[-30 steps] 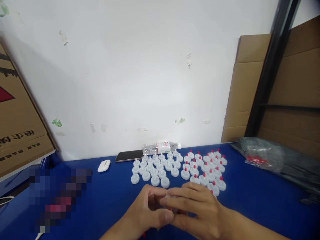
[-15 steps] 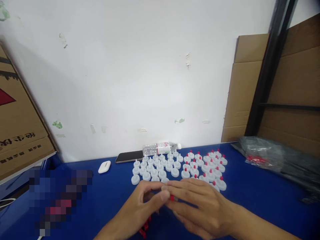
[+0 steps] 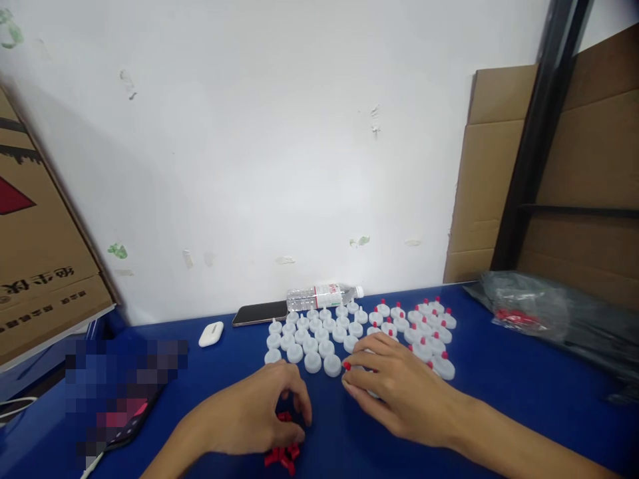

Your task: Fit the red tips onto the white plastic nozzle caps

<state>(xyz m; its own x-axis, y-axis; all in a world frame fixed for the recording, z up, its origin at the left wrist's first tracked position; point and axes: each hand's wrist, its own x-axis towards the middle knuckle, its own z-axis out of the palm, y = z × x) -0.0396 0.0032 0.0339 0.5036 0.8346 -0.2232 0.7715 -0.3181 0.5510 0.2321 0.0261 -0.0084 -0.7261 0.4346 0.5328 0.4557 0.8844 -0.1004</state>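
Note:
My left hand (image 3: 254, 409) hovers over a small pile of red tip caps (image 3: 283, 458), its thumb and fingers apart and curved around the pile's upper part. My right hand (image 3: 409, 392) has its fingers around a white nozzle lid with a red tip (image 3: 347, 366); most of that lid is hidden under the fingers. Just beyond my hands stand rows of plain white nozzle lids (image 3: 313, 362). To their right is a group of white lids with red tips (image 3: 442, 366), partly covered by my right hand.
A clear water bottle (image 3: 327, 296) lies against the wall, beside a dark phone (image 3: 260, 313) and a white earbud case (image 3: 211, 334). At the left lies a partly blurred device with a cable (image 3: 127, 426). A grey plastic bag (image 3: 559, 326) with red pieces lies at right.
My hands have come apart. The left has moved left and down to the red caps; the right has carried the red-tipped lid forward, towards the capped group.

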